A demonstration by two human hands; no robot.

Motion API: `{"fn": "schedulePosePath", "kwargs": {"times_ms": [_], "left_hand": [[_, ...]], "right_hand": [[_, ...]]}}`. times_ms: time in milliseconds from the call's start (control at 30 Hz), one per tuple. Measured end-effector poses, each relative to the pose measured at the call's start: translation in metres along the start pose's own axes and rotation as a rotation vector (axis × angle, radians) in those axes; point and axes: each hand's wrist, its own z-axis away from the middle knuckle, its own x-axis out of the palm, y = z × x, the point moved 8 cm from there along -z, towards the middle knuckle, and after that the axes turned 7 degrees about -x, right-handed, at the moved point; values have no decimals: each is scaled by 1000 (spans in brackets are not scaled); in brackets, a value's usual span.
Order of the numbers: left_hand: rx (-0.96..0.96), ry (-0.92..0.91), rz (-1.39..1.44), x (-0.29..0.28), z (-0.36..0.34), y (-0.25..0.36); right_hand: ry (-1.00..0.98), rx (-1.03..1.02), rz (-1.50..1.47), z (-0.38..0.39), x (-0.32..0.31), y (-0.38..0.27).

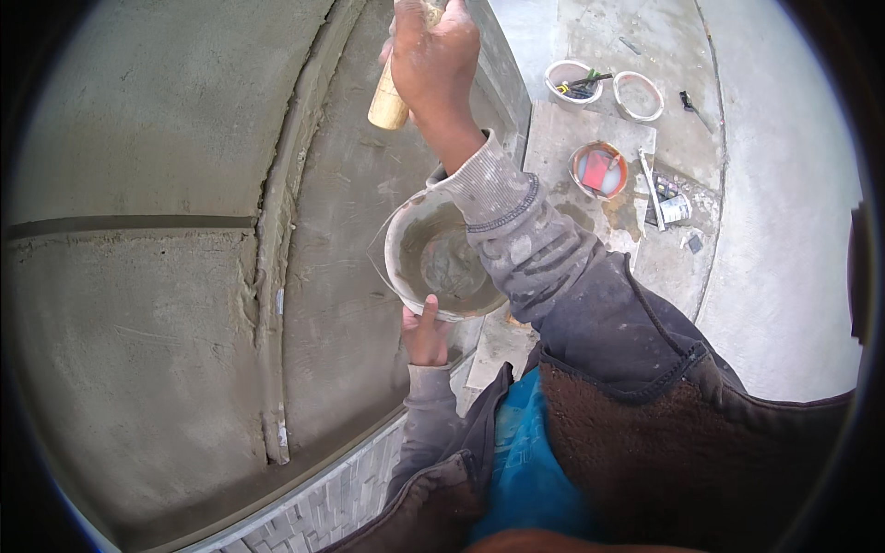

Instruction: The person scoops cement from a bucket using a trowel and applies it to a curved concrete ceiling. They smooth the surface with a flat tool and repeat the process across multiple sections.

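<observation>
Left hand on a mortar bucket, right hand around a wooden handle, beside a grey plastered wall.
Nearest, below the dusty grey right sleeve [539, 244], a round whitish bucket [394, 253] holding wet grey mortar [452, 267] sits beside the wall; the left hand [425, 334] grips its near rim, thumb over the edge, the other fingers mostly hidden underneath. Farther up, the right hand [436, 55] curls its fingers closed around a pale cylindrical wooden handle [388, 106], whose other end is out of view. The grey plastered wall [138, 313] fills the left side, crossed by a raised vertical strip [277, 276]. Beyond, on the ground, are an orange-rimmed bucket [577, 166] with cloudy liquid and a flat red piece [596, 170], then a white bucket [562, 97] of tools.
</observation>
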Motion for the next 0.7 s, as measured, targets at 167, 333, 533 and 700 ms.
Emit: {"fn": "schedulePosePath", "kwargs": {"times_ms": [167, 333, 533, 700], "left_hand": [[-14, -72, -16, -9, 9, -9], [7, -63, 51, 5, 15, 2], [83, -145, -71, 35, 0, 14], [272, -289, -290, 93, -11, 30]], "right_hand": [[-233, 633, -690, 4, 101, 79], [-555, 568, -599, 60, 38, 28], [-1136, 454, 691, 100, -174, 31], [-1423, 26, 1480, 127, -218, 62]]}}
